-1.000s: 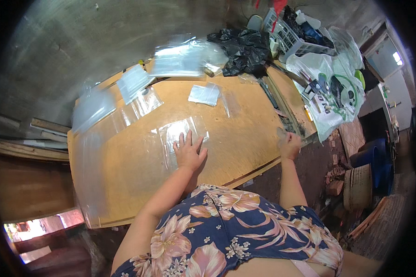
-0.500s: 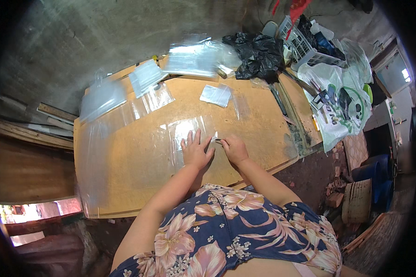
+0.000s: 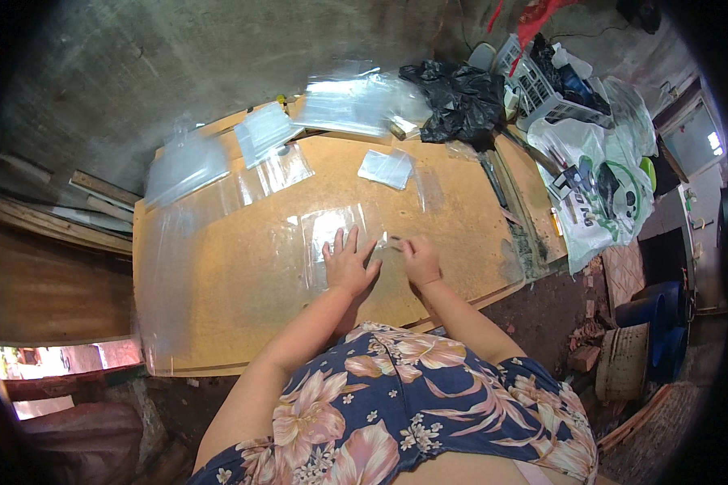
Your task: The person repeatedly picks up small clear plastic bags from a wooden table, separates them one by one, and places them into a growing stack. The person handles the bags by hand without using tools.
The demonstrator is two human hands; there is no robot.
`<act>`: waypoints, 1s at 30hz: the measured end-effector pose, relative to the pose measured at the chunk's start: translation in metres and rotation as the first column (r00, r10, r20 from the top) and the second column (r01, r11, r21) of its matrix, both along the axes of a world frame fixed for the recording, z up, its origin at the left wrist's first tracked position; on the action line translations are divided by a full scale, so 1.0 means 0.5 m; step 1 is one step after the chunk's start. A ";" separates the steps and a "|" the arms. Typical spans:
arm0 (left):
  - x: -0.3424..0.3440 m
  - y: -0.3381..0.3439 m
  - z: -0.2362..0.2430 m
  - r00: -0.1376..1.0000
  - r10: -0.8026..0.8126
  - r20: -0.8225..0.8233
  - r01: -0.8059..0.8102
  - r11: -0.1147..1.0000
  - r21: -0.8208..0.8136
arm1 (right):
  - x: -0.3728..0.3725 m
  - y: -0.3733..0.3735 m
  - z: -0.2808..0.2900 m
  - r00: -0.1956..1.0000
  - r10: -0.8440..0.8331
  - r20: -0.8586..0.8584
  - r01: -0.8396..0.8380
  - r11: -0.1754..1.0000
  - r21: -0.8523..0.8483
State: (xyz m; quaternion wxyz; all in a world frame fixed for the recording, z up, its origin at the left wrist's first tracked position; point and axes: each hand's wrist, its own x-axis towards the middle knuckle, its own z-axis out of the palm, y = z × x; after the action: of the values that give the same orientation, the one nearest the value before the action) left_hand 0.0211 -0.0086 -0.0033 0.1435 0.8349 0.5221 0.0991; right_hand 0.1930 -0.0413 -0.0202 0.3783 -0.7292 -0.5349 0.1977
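My left hand [image 3: 351, 269] lies with spread fingers on a clear plastic bag or sheet [image 3: 312, 230], pressing it to the wooden board [image 3: 234, 259]. Close to that thumb and the sheet's right edge is a small whitish piece [image 3: 382, 240]. On the right, my right hand [image 3: 421, 261] is closed in a pinch around a thin dark tool [image 3: 395, 238]. The tool points toward the whitish piece, with a narrow gap between them. Its exact kind is too small to make out.
Beyond the hands lie a small stack of clear bags [image 3: 386, 169] and larger plastic stacks [image 3: 346, 103]. A long clear sheet [image 3: 166, 283] covers the board's left side. Black plastic bags [image 3: 453, 97], a grey crate [image 3: 554, 105] and a white carrier bag [image 3: 582, 210] crowd the far right.
My right hand has drawn the dark tool slightly right, away from the left thumb. My left hand stays on the plastic. The whole view has shifted a little.
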 end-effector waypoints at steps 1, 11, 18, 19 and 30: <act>0.000 0.000 -0.002 1.000 -0.002 -0.011 0.002 1.000 0.028 | 0.006 -0.001 -0.002 0.990 -0.112 -0.084 0.112 0.994 -0.001; -0.070 -0.061 0.003 0.988 0.106 0.114 -0.110 0.993 0.030 | 0.073 -0.088 -0.004 0.926 -0.355 -0.127 0.341 0.933 -0.117; -0.273 -0.095 0.021 0.981 0.128 -0.145 -0.146 0.981 -0.126 | 0.073 -0.083 -0.022 0.927 -0.355 -0.124 0.349 0.934 -0.072; -0.306 -0.095 0.027 0.983 0.127 -0.134 -0.135 0.989 -0.053 | 0.072 -0.083 -0.023 0.918 -0.365 -0.154 0.363 0.931 -0.041; -0.616 -0.023 0.073 0.958 -0.167 -0.235 0.167 0.986 -0.020 | 0.058 -0.097 -0.043 0.833 -0.540 -0.116 0.535 0.841 -0.075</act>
State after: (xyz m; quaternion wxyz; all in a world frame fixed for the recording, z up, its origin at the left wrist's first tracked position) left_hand -0.2868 -0.0203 0.0332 0.0885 0.8817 0.4633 -0.0131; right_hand 0.2220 -0.0896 -0.0418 0.4389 -0.8425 -0.2783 0.1417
